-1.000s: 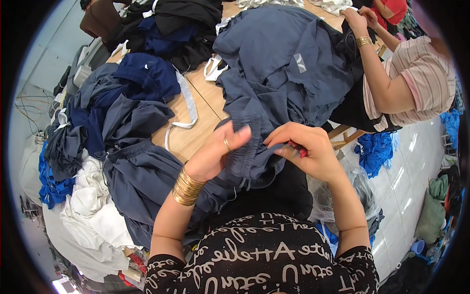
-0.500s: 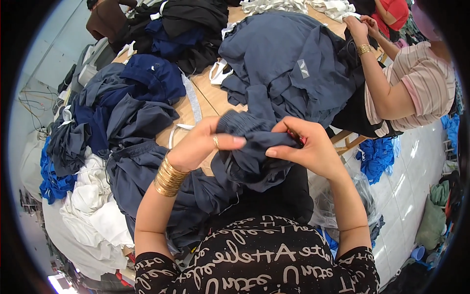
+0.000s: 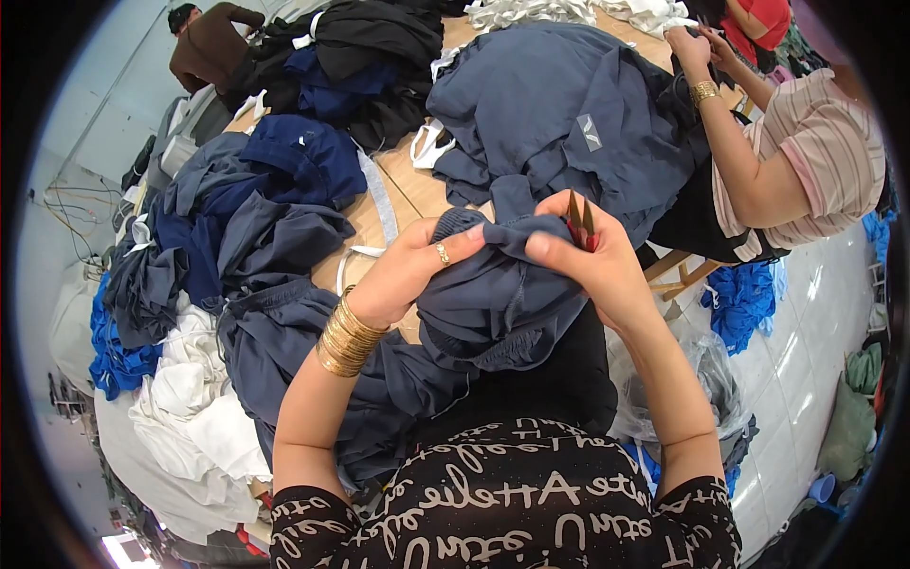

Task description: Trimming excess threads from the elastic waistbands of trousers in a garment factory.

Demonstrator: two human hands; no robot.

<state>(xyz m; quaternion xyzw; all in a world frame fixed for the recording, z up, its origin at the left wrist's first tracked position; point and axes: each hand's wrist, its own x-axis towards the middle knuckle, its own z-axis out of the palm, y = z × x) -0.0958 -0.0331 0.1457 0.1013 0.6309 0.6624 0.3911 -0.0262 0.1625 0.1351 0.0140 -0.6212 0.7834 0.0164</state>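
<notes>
A dark grey-blue garment with a ribbed elastic edge is stretched between my two hands, above my lap. My left hand pinches its gathered edge, thumb on top. Opposite it, my right hand grips the same cloth between thumb and fingers. Tucked in that right hand are red-handled thread snips, their blades pointing up and away from the cloth. More grey-blue cloth with a gathered waistband lies beside my left forearm. Beyond my hands, a big heap of grey-blue garments covers much of the table.
Navy garments and black ones are heaped on the wooden table. White cloth lies at left. At right, a co-worker in a striped shirt handles dark cloth. Blue cloth and a clear plastic bag lie below.
The garment is turned and spread wider between my hands. My right hand has tilted, so the snips' blades now show upright. The view has shifted slightly.
</notes>
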